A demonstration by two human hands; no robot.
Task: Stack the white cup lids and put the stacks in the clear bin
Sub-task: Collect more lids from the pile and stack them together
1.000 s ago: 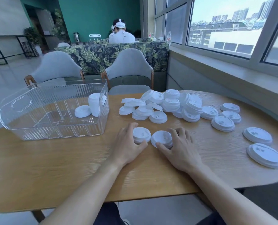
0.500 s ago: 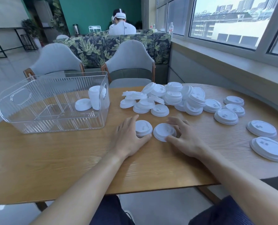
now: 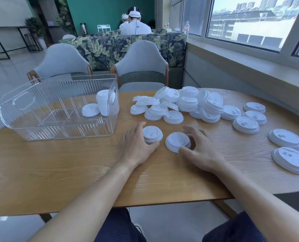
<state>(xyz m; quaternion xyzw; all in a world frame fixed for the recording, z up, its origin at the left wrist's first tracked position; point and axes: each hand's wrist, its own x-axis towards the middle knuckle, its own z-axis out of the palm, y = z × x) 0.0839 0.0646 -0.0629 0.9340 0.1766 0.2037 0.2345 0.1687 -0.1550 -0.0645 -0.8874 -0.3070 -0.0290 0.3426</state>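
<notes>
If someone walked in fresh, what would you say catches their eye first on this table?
Probably the heap of white cup lids spilling across the far middle of the wooden table. Nearer, the left hand and right hand each grip a short lid stack, side by side. At far left stands the clear bin, holding a tall lid stack.

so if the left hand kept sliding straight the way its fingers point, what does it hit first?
Likely the loose pile of lids. The left hand grips a short lid stack, fingers pointing away from the person. The bare table lies between; depth is hard to judge.
</notes>
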